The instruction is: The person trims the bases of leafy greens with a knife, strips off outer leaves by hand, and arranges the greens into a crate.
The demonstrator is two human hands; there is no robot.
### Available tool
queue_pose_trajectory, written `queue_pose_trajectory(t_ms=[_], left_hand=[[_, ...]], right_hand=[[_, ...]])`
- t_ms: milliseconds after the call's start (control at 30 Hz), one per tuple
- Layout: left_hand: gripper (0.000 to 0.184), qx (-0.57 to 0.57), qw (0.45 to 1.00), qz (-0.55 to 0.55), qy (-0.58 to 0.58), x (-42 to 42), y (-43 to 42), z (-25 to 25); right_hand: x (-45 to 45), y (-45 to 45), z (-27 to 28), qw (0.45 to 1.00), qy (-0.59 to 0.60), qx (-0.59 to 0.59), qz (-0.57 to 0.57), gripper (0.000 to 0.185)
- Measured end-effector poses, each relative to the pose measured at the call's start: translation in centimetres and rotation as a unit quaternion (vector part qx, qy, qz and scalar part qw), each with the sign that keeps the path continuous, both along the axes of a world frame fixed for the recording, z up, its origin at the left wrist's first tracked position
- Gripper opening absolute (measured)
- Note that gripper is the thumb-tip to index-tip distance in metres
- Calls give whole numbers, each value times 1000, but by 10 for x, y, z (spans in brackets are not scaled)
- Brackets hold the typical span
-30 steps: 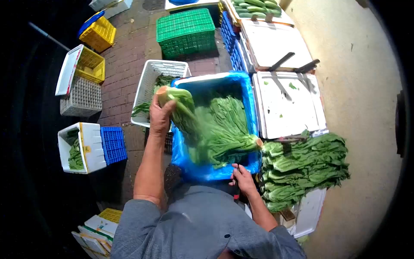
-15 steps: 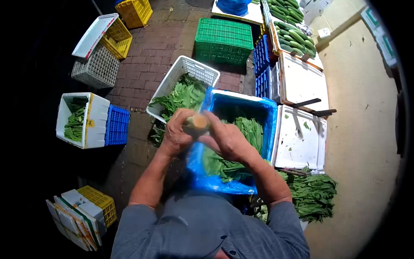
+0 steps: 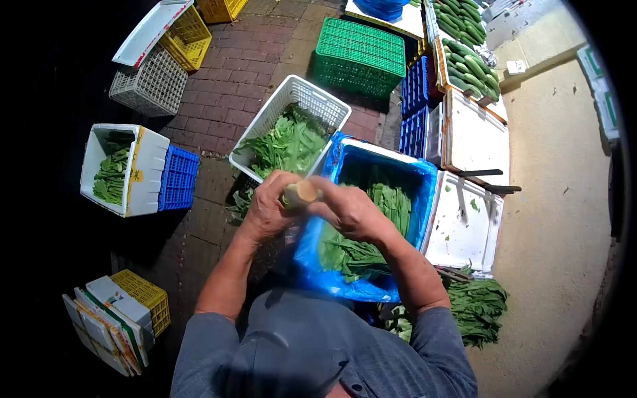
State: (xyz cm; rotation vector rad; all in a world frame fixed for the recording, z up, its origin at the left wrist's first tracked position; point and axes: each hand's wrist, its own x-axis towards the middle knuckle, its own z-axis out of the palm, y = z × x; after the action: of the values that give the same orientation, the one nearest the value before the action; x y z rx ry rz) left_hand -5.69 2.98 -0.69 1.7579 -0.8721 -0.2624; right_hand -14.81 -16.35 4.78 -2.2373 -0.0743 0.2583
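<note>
My left hand point(image 3: 267, 205) is wrapped round a thick pale-green vegetable stalk point(image 3: 302, 193), its round cut end turned up toward me. At the stalk's right side is my right hand point(image 3: 352, 211), its thumb and forefinger curled against the cut end; the fingertips are slightly blurred. The rest of the stalk is hidden below my hands. Under my right forearm stands a foam box lined with blue plastic point(image 3: 424, 199), with long green leaves point(image 3: 391, 205) inside. Just beyond my left hand, a white basket point(image 3: 272, 109) holds leafy greens point(image 3: 288, 142).
A green crate point(image 3: 361, 60) stands ahead. To the right are foam lids point(image 3: 474, 142), cucumbers point(image 3: 471, 69) and a pile of leafy greens point(image 3: 474, 308). On the left are a foam box of greens point(image 3: 136, 196), a blue crate point(image 3: 178, 176) and a yellow crate point(image 3: 146, 292).
The view has shifted slightly, moving the surroundings in the frame. Both hands stay together at the stalk, and its cut end shows more clearly.
</note>
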Motion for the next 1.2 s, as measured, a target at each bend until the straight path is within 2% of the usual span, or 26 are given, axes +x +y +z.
queue_pose_trajectory(t_ms=[200,300,367,567,667,900,1000,1033,1100,1133,1167,1200], left_hand=[[51,16,999,13,-25,14,10,-3],[50,27,999,22,-30,21,15,-11],[49,26,999,25,-36,24,19,-15],[48,-1,993,12,-117,38,24,-7],[49,7,994,21,-104,41,29,-13],[52,19,994,69,-78,37,37,-20],[55,-7,991,122,-61,39,46,-21],[55,6,990,129,-48,41,51,-22],[56,0,991,113,-78,46,53,-24],[57,-4,990,104,-92,47,54,-26],[57,-9,990,114,-81,46,54,-28],[57,-12,989,119,-89,46,53,-30]], right_hand=[[19,3,-4,999,39,22,0,43],[25,4,-20,999,-1,43,7,43],[28,6,-18,999,15,41,14,44],[35,20,-14,998,10,60,26,51],[43,19,-17,996,50,66,30,50],[53,20,-32,990,15,136,15,40],[60,12,-29,978,118,170,-40,37],[60,11,-52,978,41,194,-63,40],[76,7,-76,954,150,229,-121,43],[85,5,-81,936,205,244,-150,46],[92,11,-79,933,175,264,-172,58],[97,16,-80,918,207,270,-205,61]])
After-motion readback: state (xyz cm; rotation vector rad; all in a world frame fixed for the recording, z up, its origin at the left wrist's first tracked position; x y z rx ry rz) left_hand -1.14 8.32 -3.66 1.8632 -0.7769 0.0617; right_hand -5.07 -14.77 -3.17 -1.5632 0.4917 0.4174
